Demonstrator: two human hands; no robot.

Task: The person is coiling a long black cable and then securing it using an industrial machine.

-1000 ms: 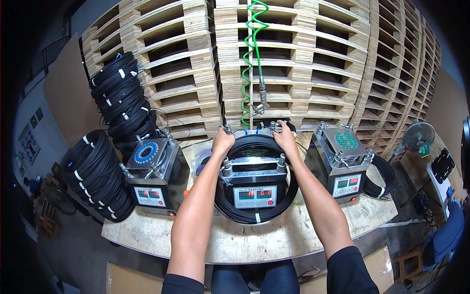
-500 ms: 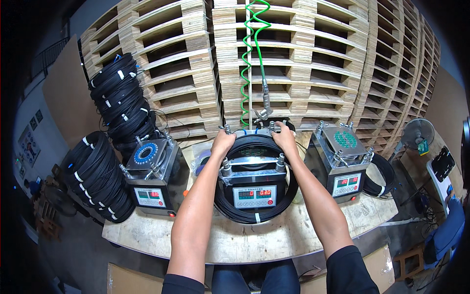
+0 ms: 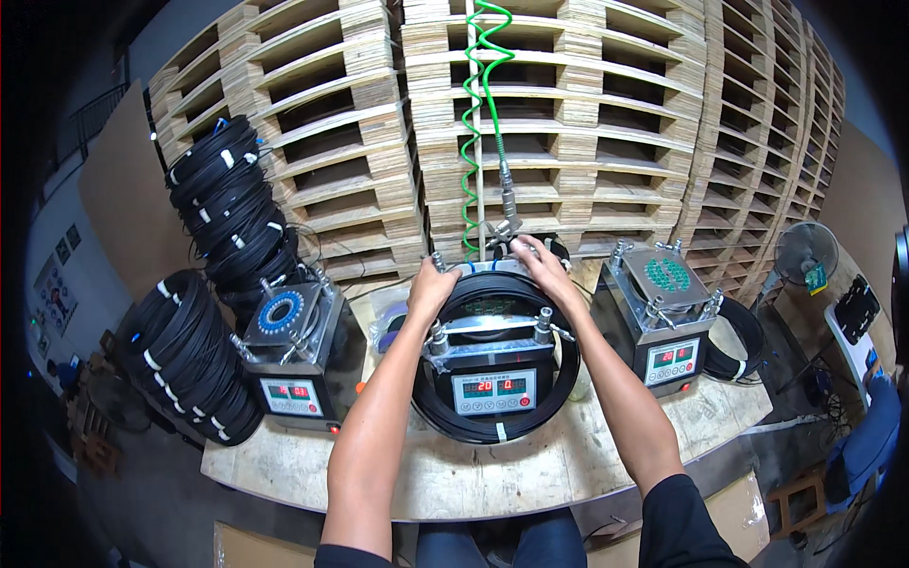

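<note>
A ring-shaped coil of black cable [image 3: 496, 433] with a white tie hangs around the middle polishing-type machine [image 3: 494, 360], whose panel has a lit red display. At the machine's far left corner, my left hand [image 3: 434, 286] closes around a metal clamp post [image 3: 437, 259], its thumb stretched to the right. My right hand [image 3: 543, 269] is at the far right corner with bent fingers, right beside the silver air gun [image 3: 508, 220] hanging on a green coiled hose [image 3: 470, 142]. What those fingertips hold is hidden. Nearer me, two clamp posts [image 3: 543, 324] stand uncovered.
Similar machines stand at the left [image 3: 289, 317] and right [image 3: 670, 275] on the wooden table [image 3: 312, 464]. Stacked black cable coils [image 3: 189, 364] rise at the left; another coil [image 3: 739, 341] lies at the right. Wooden pallets [image 3: 568, 104] form a wall behind. A fan [image 3: 807, 248] stands far right.
My right hand's fingers have shifted slightly toward the air gun. The left hand's thumb now extends to the right. The middle machine's display reads differently, and the view has shifted a little.
</note>
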